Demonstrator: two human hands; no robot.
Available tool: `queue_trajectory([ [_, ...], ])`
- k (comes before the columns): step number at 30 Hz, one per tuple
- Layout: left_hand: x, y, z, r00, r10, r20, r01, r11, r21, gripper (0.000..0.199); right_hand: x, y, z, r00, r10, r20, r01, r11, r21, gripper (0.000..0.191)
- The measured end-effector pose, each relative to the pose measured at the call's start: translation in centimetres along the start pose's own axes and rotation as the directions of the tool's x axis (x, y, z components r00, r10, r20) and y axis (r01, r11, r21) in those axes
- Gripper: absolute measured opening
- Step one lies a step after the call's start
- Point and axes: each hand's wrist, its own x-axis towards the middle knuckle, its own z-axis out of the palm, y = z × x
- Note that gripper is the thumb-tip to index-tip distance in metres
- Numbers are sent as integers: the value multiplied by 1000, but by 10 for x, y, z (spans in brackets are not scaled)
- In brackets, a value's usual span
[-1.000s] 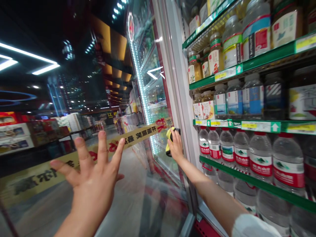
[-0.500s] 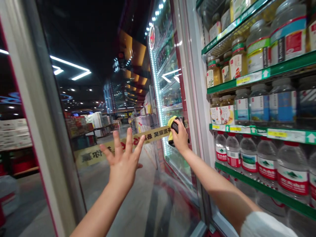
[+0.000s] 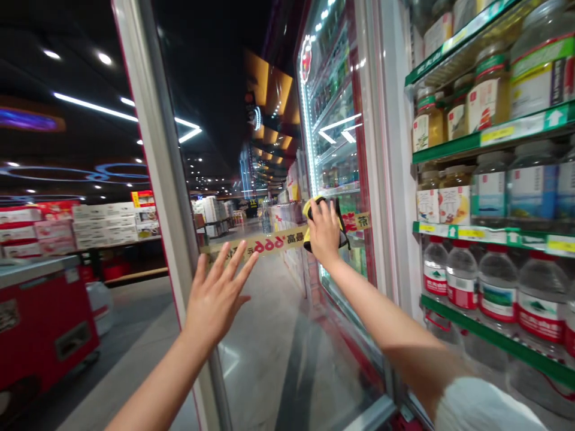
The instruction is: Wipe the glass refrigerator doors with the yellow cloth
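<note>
My right hand (image 3: pixel 325 234) presses a yellow and black cloth (image 3: pixel 308 211) against the inner side of a glass door (image 3: pixel 278 323), its fingers laid over the cloth. The cloth covers part of a gold strip (image 3: pixel 287 238) with reversed lettering that runs across the glass. My left hand (image 3: pixel 216 294) holds nothing. Its fingers are spread at the left side of the pane, beside the metal door frame (image 3: pixel 157 149). Whether its palm touches the glass I cannot tell.
Cooler shelves with bottled water (image 3: pixel 498 281) and other drinks stand close on the right, with green shelf edges (image 3: pixel 498 338). Another lit cooler (image 3: pixel 332 102) shows through the glass. A red chest on wheels (image 3: pixel 45 335) and stacked boxes (image 3: pixel 105 224) are at the left.
The view has turned left, bringing the red chest into sight. My right hand and the cloth have moved left along the strip. My left hand is now closer to the door frame.
</note>
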Motion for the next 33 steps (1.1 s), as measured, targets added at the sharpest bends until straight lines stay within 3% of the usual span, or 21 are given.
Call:
queue_trajectory([
  [2, -10, -9, -4, 999, -21, -27, 21, 1000, 11, 90, -15, -18, 4, 988, -131, 87, 130, 991, 13, 56],
  [4, -16, -15, -8, 999, -38, -39, 38, 999, 17, 88, -35, -24, 1, 938, -296, 178, 286, 955, 80, 57],
  [6, -17, -19, -13, 998, -57, -36, 57, 998, 18, 85, -44, -21, -4, 908, -378, 179, 351, 922, 166, 56],
  [9, -17, -21, -16, 998, -61, -18, 62, 998, 32, 81, -22, -24, -1, 959, -281, 25, 268, 935, 233, 48],
  [11, -16, -22, -15, 999, -51, -15, 52, 998, 47, 79, 0, -39, 8, 981, -181, -63, 191, 951, 241, 42],
  [14, -19, -26, -12, 1000, -11, -2, 11, 998, 67, 77, 5, -68, 19, 976, -214, -33, 215, 945, 246, 41],
  [16, -24, -31, -12, 1000, 12, 3, -12, 996, 87, 72, -13, -74, 18, 920, -385, 76, 353, 896, 268, 40],
  [19, -35, -38, -19, 1000, -5, -3, 6, 993, 115, 63, -40, -65, 7, 741, -625, 246, 552, 776, 305, 43],
  [20, -39, -40, -22, 1000, -16, -2, 16, 993, 116, 61, -41, -61, 4, 716, -644, 271, 573, 763, 300, 45],
  [21, -42, -41, -24, 1000, -23, 3, 22, 994, 111, 59, -39, -60, 3, 728, -629, 272, 565, 775, 282, 45],
  [25, -48, -43, -27, 999, -29, 21, 27, 997, 76, 60, -15, -89, 17, 907, -404, 121, 379, 906, 189, 43],
  [27, -49, -45, -23, 1000, -25, 10, 25, 998, 53, 66, -18, -109, 27, 920, -382, 88, 364, 915, 172, 45],
  [29, -52, -49, -19, 1000, -22, -11, 23, 1000, 18, 80, -35, -119, 32, 848, -517, 120, 490, 850, 196, 46],
  [32, -57, -57, -15, 999, -23, -27, 22, 999, -36, 99, -58, -113, 29, 645, -745, 172, 693, 664, 280, 41],
  [33, -59, -58, -14, 1000, -19, -23, 18, 999, -50, 101, -58, -111, 27, 618, -766, 177, 708, 641, 297, 41],
])
